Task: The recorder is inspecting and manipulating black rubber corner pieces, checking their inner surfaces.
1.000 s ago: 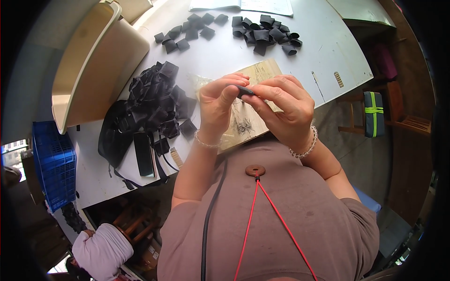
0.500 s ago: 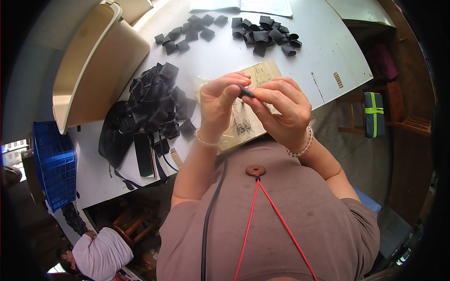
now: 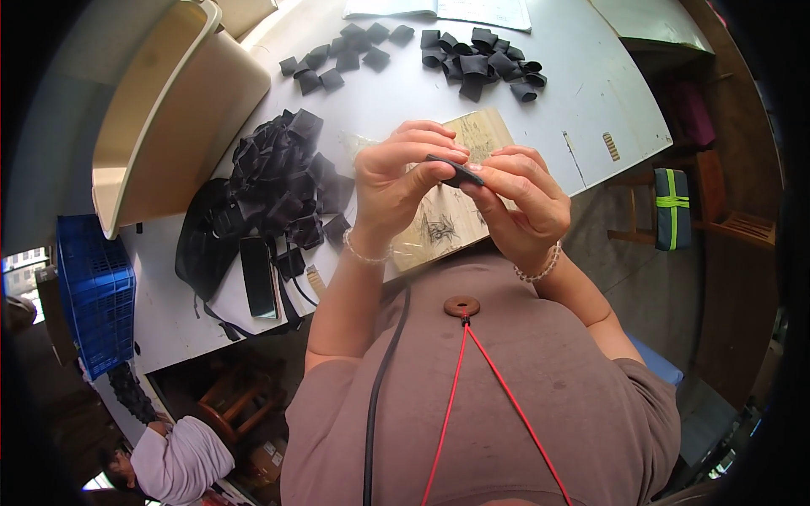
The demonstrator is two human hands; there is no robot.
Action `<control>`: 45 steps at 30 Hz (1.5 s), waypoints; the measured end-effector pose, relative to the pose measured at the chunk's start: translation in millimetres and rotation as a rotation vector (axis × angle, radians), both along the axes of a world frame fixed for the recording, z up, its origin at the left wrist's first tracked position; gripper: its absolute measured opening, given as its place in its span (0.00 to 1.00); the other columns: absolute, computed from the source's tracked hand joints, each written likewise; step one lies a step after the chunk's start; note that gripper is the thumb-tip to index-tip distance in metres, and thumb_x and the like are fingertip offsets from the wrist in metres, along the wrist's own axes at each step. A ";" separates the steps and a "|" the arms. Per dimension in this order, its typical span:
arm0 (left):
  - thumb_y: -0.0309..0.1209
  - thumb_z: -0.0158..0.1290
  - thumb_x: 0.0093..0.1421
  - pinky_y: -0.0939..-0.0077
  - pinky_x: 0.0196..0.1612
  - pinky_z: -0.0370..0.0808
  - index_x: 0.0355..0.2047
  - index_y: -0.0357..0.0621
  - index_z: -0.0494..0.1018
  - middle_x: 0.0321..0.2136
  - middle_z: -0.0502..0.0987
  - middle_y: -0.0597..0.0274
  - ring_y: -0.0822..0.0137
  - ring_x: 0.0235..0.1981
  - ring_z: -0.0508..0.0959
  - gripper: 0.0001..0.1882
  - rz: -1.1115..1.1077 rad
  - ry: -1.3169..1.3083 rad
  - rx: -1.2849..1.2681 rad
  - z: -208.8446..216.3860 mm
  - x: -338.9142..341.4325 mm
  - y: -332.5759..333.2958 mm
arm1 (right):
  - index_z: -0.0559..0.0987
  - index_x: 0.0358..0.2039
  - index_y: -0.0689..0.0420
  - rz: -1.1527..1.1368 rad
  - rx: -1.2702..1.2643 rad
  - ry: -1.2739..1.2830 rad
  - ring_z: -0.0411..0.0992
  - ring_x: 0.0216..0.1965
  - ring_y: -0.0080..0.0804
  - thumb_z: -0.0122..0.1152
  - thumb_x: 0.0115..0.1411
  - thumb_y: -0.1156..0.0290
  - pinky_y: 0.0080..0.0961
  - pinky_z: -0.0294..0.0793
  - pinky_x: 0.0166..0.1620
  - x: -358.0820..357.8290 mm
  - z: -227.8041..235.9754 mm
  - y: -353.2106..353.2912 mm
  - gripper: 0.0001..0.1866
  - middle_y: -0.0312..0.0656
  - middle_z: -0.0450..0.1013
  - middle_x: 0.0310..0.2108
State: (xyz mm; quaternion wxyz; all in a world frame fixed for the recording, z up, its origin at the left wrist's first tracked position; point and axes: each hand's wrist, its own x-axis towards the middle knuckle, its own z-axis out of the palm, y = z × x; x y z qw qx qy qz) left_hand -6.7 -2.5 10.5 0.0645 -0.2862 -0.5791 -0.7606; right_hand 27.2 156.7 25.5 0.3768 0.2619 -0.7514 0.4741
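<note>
Both hands are raised in front of my chest, above a worn board (image 3: 447, 221) with dark scribbles. A small, dark folded fabric piece (image 3: 456, 171) is pinched between them. My left hand (image 3: 396, 173) grips its left end between thumb and fingers. The right end is held by the thumb and forefinger of my right hand (image 3: 531, 202). To the left lies a large heap of black fabric pieces (image 3: 274, 173). Farther back are two groups of small black pieces: a flatter scatter (image 3: 346, 59) and a denser pile of open loops (image 3: 477, 66).
A beige plastic bin (image 3: 181, 110) lies tipped at the left. Beside the heap are a black bag (image 3: 207, 240) and a phone (image 3: 258, 278). A blue crate (image 3: 94, 295) stands beyond the table edge. An open notebook (image 3: 481, 10) lies at the back. Another person (image 3: 181, 460) sits lower left.
My hands have shifted slightly right and toward me with the piece. More of the dark fabric now shows between my fingertips, and the fingers of both hands have changed position a little.
</note>
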 end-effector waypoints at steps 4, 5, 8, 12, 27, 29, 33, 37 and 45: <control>0.32 0.58 0.53 0.69 0.46 0.70 0.30 0.37 0.78 0.30 0.79 0.57 0.62 0.39 0.74 0.10 0.005 -0.081 0.096 -7.5 0.8 -3.3 | 0.79 0.29 0.58 -0.024 0.072 0.028 0.71 0.24 0.29 0.69 0.42 0.77 0.24 0.71 0.33 -5.5 8.6 -7.3 0.11 0.36 0.74 0.23; 0.32 0.58 0.53 0.69 0.46 0.70 0.30 0.37 0.78 0.30 0.79 0.57 0.62 0.39 0.74 0.10 0.007 -0.082 0.098 -9.5 1.6 -3.5 | 0.79 0.29 0.58 -0.022 0.074 0.027 0.71 0.24 0.29 0.69 0.42 0.77 0.24 0.71 0.33 -5.9 11.1 -8.8 0.11 0.36 0.74 0.23; 0.33 0.56 0.55 0.68 0.47 0.69 0.30 0.36 0.77 0.30 0.78 0.56 0.62 0.40 0.73 0.11 0.035 -0.135 0.134 -15.7 2.8 -2.1 | 0.79 0.28 0.57 -0.023 0.095 0.001 0.70 0.22 0.29 0.68 0.42 0.77 0.23 0.70 0.32 -8.0 15.3 -14.0 0.10 0.35 0.73 0.22; 0.35 0.55 0.56 0.67 0.48 0.68 0.30 0.36 0.77 0.31 0.78 0.56 0.62 0.40 0.73 0.13 0.001 -0.222 0.253 -25.1 3.6 1.7 | 0.79 0.27 0.57 -0.066 0.118 0.020 0.70 0.21 0.28 0.67 0.42 0.78 0.23 0.68 0.30 -9.9 19.0 -18.6 0.09 0.35 0.72 0.20; 0.32 0.59 0.51 0.66 0.47 0.69 0.30 0.36 0.77 0.30 0.79 0.56 0.61 0.40 0.74 0.11 -0.050 -0.135 0.177 -10.0 5.6 5.1 | 0.79 0.30 0.57 0.009 -0.017 0.028 0.72 0.26 0.28 0.68 0.43 0.77 0.25 0.72 0.35 -0.9 -4.0 -2.5 0.11 0.37 0.74 0.25; 0.33 0.60 0.51 0.66 0.47 0.69 0.29 0.37 0.78 0.30 0.79 0.57 0.62 0.39 0.74 0.11 -0.055 -0.129 0.166 -8.6 4.9 7.0 | 0.79 0.31 0.58 0.020 -0.029 0.041 0.72 0.26 0.28 0.68 0.44 0.77 0.26 0.72 0.35 -0.1 -8.5 0.1 0.11 0.37 0.74 0.26; 0.33 0.61 0.48 0.68 0.46 0.69 0.27 0.39 0.79 0.28 0.79 0.60 0.65 0.36 0.76 0.10 -0.051 -0.042 0.060 1.3 4.0 12.2 | 0.78 0.32 0.58 0.050 -0.062 0.052 0.72 0.27 0.27 0.68 0.45 0.77 0.28 0.72 0.39 4.7 -16.2 5.4 0.11 0.38 0.74 0.26; 0.35 0.62 0.47 0.66 0.47 0.68 0.28 0.39 0.79 0.28 0.79 0.60 0.62 0.40 0.74 0.12 -0.086 0.062 -0.102 8.1 2.7 13.7 | 0.78 0.31 0.59 0.046 -0.103 0.050 0.72 0.28 0.27 0.67 0.46 0.79 0.30 0.71 0.41 10.0 -26.6 12.4 0.10 0.39 0.75 0.27; 0.35 0.61 0.47 0.68 0.48 0.67 0.28 0.41 0.79 0.27 0.80 0.62 0.64 0.39 0.75 0.11 -0.063 0.114 -0.293 13.6 2.6 8.8 | 0.78 0.30 0.60 0.093 -0.125 -0.018 0.72 0.28 0.27 0.66 0.46 0.81 0.31 0.71 0.42 13.7 -34.5 14.1 0.09 0.39 0.74 0.27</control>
